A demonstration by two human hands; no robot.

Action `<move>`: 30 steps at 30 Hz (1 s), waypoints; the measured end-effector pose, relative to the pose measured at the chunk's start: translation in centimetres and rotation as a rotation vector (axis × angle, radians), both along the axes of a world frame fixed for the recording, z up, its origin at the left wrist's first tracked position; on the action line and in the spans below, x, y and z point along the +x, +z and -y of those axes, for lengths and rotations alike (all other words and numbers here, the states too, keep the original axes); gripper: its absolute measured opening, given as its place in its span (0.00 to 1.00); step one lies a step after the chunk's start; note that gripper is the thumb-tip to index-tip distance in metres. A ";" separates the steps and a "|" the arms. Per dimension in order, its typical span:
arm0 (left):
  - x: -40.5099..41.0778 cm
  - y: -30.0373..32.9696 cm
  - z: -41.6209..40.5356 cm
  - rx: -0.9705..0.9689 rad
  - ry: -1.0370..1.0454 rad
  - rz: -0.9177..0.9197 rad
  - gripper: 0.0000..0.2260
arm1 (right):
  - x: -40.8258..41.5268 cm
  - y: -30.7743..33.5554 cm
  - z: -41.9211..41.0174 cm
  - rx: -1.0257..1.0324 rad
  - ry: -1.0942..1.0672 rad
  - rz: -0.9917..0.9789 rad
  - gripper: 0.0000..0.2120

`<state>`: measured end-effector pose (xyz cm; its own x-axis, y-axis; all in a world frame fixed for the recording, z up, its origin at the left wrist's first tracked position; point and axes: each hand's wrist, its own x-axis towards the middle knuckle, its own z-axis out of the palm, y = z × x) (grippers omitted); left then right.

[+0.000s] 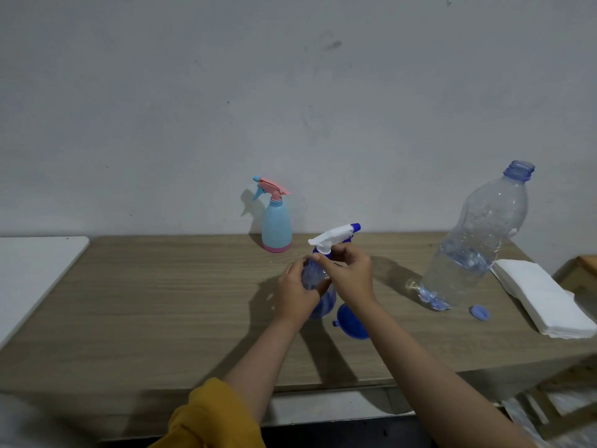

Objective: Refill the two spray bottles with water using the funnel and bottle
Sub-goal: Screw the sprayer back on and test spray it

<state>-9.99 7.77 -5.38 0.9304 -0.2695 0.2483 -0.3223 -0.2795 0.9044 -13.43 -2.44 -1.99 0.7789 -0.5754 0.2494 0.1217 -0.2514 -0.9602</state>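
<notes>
Both hands on spray bottle (upright)

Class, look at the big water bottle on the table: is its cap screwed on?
No: the water bottle has an open neck, and its blue cap lies on the table beside it.

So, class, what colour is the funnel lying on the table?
Blue funnel, seen in the head view.

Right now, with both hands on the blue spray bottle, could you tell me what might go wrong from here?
The uncapped water bottle stands open at the right, partly full; a stray elbow could tip it toward the napkins. The funnel lies just beside the right hand and could be knocked away. The left hand grips the blue spray bottle off the table; a hard twist might slip it.
</notes>
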 end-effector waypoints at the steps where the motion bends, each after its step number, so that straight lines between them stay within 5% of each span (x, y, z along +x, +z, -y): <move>1: 0.0 -0.1 0.0 -0.001 0.006 0.001 0.21 | 0.1 0.0 -0.1 0.027 -0.029 -0.001 0.12; 12: 0.1 -0.2 0.1 -0.009 0.013 0.013 0.21 | 0.2 -0.3 -0.4 0.093 -0.110 -0.001 0.16; 30: 0.3 -0.3 0.0 -0.012 -0.013 0.027 0.22 | 0.0 0.9 0.5 -0.305 0.003 -0.019 0.11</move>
